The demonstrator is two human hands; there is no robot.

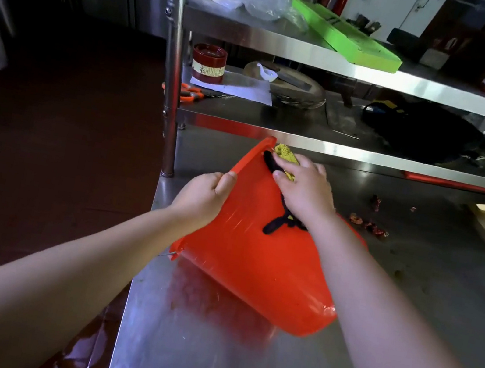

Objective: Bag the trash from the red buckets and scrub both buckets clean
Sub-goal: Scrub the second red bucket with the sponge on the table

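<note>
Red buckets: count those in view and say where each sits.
1. The red bucket lies tipped on the steel table; the left hand grips its rim, the right hand holds a yellow cloth against its wall. A second may be out of view.

Dim left side, bright glare on steel table (237, 359), wide-angle bending at edges, soft blur throughout

room: bare steel table (206, 354) near edge | blocked: shelf (336, 150) overhead behind
</note>
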